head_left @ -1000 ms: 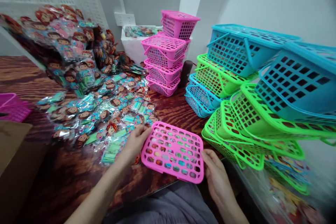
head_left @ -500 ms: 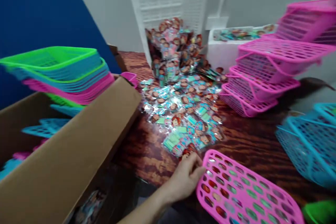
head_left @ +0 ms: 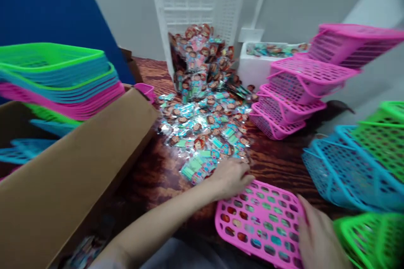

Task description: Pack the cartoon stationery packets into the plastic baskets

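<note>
A pink plastic basket (head_left: 261,222) with a lid full of oval holes is in front of me at the lower right, with colourful packets showing through the holes. My left hand (head_left: 230,178) has its fingers curled over the basket's far edge. Along the right edge, my right hand (head_left: 318,235) grips the basket from the side, slightly blurred. Just beyond my left hand spreads a heap of small clear-wrapped packets (head_left: 202,130) printed with a doll-like figure.
A white crate (head_left: 189,0) lies tipped at the back, packets spilling from it. Pink baskets (head_left: 303,80) are stacked at right, near blue baskets (head_left: 344,168) and a green basket (head_left: 375,235). At left a cardboard box (head_left: 104,159) holds nested baskets (head_left: 59,80). A white box (head_left: 255,67) contains packets.
My right hand has come into view at the basket's right edge. The pink basket has shifted left and its whole lid shows more. My left hand now reaches over its far edge.
</note>
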Motion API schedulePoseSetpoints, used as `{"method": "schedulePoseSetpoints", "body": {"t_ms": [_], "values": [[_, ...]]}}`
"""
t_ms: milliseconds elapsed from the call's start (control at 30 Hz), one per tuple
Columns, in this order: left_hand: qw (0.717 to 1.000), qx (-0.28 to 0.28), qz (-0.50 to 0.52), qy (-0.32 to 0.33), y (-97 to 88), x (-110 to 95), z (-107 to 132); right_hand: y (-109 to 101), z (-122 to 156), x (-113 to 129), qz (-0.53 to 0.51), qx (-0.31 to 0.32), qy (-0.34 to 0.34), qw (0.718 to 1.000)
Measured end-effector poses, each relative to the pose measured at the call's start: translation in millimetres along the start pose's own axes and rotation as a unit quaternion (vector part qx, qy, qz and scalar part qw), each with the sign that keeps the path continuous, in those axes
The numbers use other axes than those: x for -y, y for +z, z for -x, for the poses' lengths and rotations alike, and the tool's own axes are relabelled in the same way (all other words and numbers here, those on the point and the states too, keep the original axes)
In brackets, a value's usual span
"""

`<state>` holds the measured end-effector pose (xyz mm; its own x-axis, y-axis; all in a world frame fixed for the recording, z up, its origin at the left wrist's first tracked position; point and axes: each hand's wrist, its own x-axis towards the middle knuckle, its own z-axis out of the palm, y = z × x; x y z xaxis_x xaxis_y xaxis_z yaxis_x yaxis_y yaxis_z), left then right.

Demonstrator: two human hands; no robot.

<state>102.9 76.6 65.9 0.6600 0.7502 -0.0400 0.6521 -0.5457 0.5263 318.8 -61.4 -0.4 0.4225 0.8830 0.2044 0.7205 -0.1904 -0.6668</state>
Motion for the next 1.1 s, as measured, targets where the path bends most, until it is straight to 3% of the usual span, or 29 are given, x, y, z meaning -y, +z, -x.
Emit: {"method": "schedulePoseSetpoints", "body": {"t_ms": [100, 200, 333, 500, 767, 867, 967, 1033, 1100], "values": [[0.999, 0.021, 0.022, 0.016, 5.0, 1, -12, 4, -24, 32, 0.024, 0.043, -0.089, 0.995], [0.996, 0.063, 0.044, 0.044, 11.2, 7, -22, 13, -46, 48, -0.013, 0.082, -0.062, 0.995], [0.995, 0.078, 0.045, 0.042, 16.8, 12, -27, 17, -60, 44, -0.08, 0.128, 0.013, 0.988], [0.998, 0.06, 0.02, 0.012, 15.5, 6, -22, 16, -61, 46, -0.122, 0.122, 0.067, 0.983], [0.998, 0.055, 0.002, 0.019, 17.4, 5, -16, 13, -58, 42, -0.105, 0.1, 0.018, 0.989], [0.996, 0.081, 0.009, 0.033, 15.6, 9, -19, 5, -42, 39, -0.079, 0.067, -0.012, 0.995], [0.993, 0.109, 0.026, 0.049, 9.3, 12, -18, -2, 6, 38, -0.044, -0.015, -0.001, 0.999], [0.991, 0.117, 0.045, 0.049, 6.1, 14, -15, -1, 47, 38, -0.058, -0.093, 0.054, 0.992], [0.991, 0.11, 0.066, 0.032, 6.3, 15, -8, 6, 78, 39, -0.11, -0.1, 0.124, 0.981]]}}
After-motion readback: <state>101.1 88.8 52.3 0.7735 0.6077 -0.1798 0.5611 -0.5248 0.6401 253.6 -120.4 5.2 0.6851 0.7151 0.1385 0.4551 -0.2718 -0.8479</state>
